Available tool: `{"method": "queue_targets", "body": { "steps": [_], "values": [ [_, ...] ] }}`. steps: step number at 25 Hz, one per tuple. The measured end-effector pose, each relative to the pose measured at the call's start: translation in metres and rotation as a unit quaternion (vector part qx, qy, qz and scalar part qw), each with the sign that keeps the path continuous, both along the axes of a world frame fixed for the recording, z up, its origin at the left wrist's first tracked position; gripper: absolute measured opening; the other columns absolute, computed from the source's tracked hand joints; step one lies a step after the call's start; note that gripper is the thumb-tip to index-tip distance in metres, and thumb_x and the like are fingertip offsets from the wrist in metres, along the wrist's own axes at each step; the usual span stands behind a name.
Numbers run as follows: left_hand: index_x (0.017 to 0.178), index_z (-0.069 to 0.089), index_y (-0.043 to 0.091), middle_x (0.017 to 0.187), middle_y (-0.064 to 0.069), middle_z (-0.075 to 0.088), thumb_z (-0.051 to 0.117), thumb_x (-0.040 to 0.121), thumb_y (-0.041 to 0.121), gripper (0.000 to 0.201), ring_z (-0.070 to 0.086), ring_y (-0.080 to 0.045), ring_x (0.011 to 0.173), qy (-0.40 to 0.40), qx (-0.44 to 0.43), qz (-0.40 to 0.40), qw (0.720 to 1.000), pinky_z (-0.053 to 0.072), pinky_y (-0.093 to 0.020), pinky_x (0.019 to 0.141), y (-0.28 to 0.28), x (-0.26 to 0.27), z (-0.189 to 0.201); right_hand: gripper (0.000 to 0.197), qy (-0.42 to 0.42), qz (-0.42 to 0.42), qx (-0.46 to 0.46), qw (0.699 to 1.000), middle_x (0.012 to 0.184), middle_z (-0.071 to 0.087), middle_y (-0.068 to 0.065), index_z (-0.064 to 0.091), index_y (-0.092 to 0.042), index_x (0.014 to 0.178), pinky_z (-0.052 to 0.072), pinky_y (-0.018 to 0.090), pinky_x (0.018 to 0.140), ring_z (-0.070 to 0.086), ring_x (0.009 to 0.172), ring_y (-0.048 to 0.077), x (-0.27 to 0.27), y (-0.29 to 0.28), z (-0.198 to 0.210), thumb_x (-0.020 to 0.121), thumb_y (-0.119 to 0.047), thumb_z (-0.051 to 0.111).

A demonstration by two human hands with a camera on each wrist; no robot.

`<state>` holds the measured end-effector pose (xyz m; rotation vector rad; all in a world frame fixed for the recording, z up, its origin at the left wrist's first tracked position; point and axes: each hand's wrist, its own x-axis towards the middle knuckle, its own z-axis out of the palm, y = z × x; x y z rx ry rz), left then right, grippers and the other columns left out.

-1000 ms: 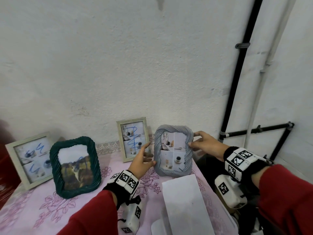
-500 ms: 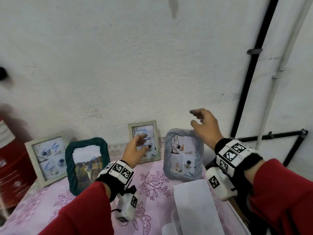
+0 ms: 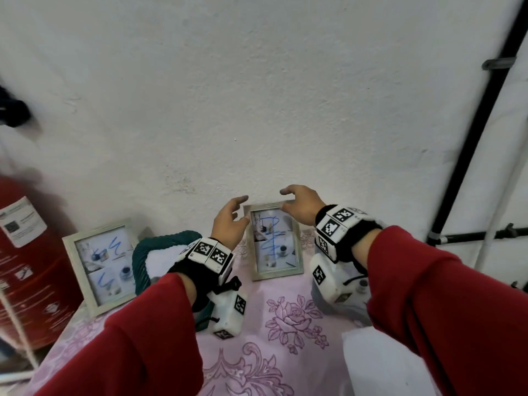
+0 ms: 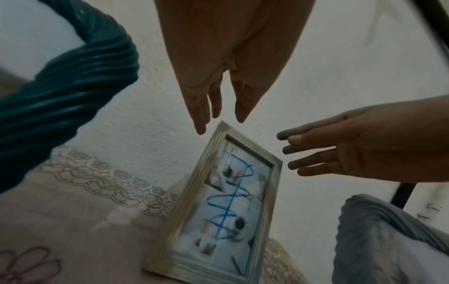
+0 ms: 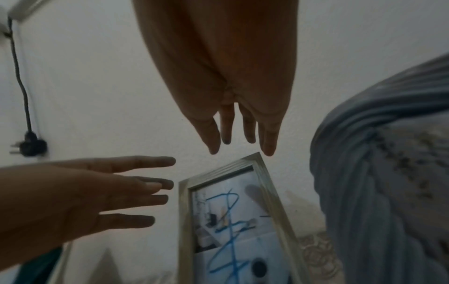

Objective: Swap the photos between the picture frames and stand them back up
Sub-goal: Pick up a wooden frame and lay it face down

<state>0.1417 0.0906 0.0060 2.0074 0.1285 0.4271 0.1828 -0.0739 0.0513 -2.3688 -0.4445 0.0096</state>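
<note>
Now wooden frame [image 3: 275, 240] stands between left hand [image 3: 229, 226] and right hand [image 3: 300, 206].

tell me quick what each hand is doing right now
Left hand: open, holding nothing, beside the small wooden frame.
Right hand: open, holding nothing, at the frame's top right corner.

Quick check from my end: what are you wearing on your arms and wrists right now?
Red long sleeves on both arms. Each wrist carries a black band with white blocks printed in black-and-white square codes, and a white camera box hangs below. Both hands are bare.
</note>
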Motion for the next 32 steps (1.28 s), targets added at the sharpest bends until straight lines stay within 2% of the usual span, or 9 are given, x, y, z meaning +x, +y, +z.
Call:
{"method": "queue_targets", "body": {
  "steps": [3, 5, 9, 13, 18, 23, 26, 29, 32],
  "values": [
    [0.137, 0.043, 0.012, 0.14, -0.009, 0.045, 0.053, 0.089, 0.0, 0.05, 0.04, -0.024, 0.132, 0.034, 0.006, -0.007, 0.999, 0.037, -0.037, 0.107, -0.001, 0.004, -0.005, 0.045, 0.004, 0.018, -0.132, 0.991, 0.147, 0.039, 0.015, 0.041, -0.001, 0.138, 0.028, 0.028, 0.11, 0.036, 0.136, 0.027, 0.015, 0.006, -0.002, 0.094, -0.001, 0.046],
    [0.14, 0.037, 0.013, 0.139, -0.013, 0.045, 0.052, 0.09, 0.001, 0.054, 0.043, -0.028, 0.129, 0.052, -0.003, -0.016, 0.999, 0.042, -0.042, 0.101, -0.002, 0.006, -0.008, 0.044, 0.001, 0.018, -0.157, 0.987, 0.145, 0.042, 0.016, 0.043, 0.0, 0.137, 0.03, 0.029, 0.109, 0.038, 0.135, 0.028, 0.021, 0.006, -0.005, 0.093, 0.002, 0.045],
    [0.135, 0.041, 0.014, 0.117, -0.014, 0.056, 0.054, 0.09, 0.005, 0.048, 0.056, -0.029, 0.104, 0.035, -0.017, 0.005, 0.999, 0.049, -0.036, 0.079, -0.006, 0.002, -0.012, 0.038, -0.035, -0.004, -0.128, 0.991, 0.134, 0.053, 0.015, 0.059, -0.006, 0.124, 0.04, 0.028, 0.103, 0.05, 0.124, 0.026, 0.022, 0.003, -0.005, 0.087, 0.002, 0.056],
    [0.113, 0.056, 0.01, 0.1, -0.011, 0.057, 0.055, 0.087, 0.001, 0.027, 0.059, -0.029, 0.098, -0.005, -0.052, 0.034, 0.998, 0.055, -0.047, 0.082, -0.009, -0.008, -0.008, 0.027, -0.043, -0.012, -0.101, 0.994, 0.121, 0.061, 0.017, 0.068, -0.005, 0.108, 0.045, 0.025, 0.089, 0.058, 0.111, 0.027, 0.012, -0.003, 0.003, 0.083, 0.002, 0.062],
    [0.105, 0.059, 0.009, 0.092, -0.008, 0.056, 0.057, 0.085, -0.004, 0.024, 0.061, -0.034, 0.094, -0.037, -0.064, 0.024, 0.997, 0.056, -0.05, 0.078, -0.013, -0.03, 0.019, 0.025, -0.074, 0.003, -0.077, 0.994, 0.119, 0.062, 0.016, 0.069, -0.004, 0.107, 0.039, 0.019, 0.08, 0.057, 0.111, 0.027, -0.015, -0.015, 0.024, 0.084, 0.001, 0.061],
    [0.102, 0.058, 0.009, 0.085, -0.009, 0.053, 0.056, 0.084, -0.007, 0.025, 0.058, -0.029, 0.079, -0.078, -0.059, 0.009, 0.995, 0.056, -0.052, 0.073, -0.019, -0.063, 0.063, 0.024, -0.134, -0.003, 0.002, 0.991, 0.111, 0.064, 0.016, 0.069, -0.004, 0.105, 0.038, 0.017, 0.079, 0.058, 0.103, 0.025, -0.047, -0.028, 0.054, 0.084, 0.0, 0.06],
    [0.099, 0.055, 0.014, 0.082, -0.005, 0.052, 0.054, 0.086, -0.006, 0.024, 0.057, -0.028, 0.077, -0.107, -0.069, 0.002, 0.992, 0.057, -0.052, 0.071, -0.02, -0.09, 0.091, 0.029, -0.152, -0.018, 0.095, 0.984, 0.106, 0.062, 0.011, 0.063, -0.008, 0.114, 0.043, 0.026, 0.085, 0.058, 0.094, 0.024, -0.072, -0.035, 0.072, 0.084, -0.009, 0.065],
    [0.099, 0.052, 0.016, 0.081, -0.002, 0.05, 0.052, 0.089, -0.004, 0.023, 0.057, -0.024, 0.074, -0.128, -0.062, -0.01, 0.99, 0.056, -0.04, 0.063, -0.018, -0.12, 0.11, 0.039, -0.055, -0.031, 0.264, 0.962, 0.097, 0.06, 0.008, 0.055, -0.01, 0.118, 0.048, 0.032, 0.078, 0.059, 0.087, 0.021, -0.101, -0.046, 0.075, 0.084, -0.024, 0.068],
    [0.106, 0.053, 0.014, 0.086, -0.005, 0.05, 0.052, 0.091, 0.0, 0.021, 0.057, -0.019, 0.073, -0.137, -0.062, -0.024, 0.988, 0.057, -0.026, 0.054, -0.014, -0.155, 0.12, 0.036, 0.06, 0.018, 0.353, 0.933, 0.098, 0.062, 0.009, 0.053, -0.01, 0.119, 0.049, 0.035, 0.078, 0.06, 0.087, 0.022, -0.141, -0.056, 0.062, 0.089, -0.028, 0.06]
  ]
}}
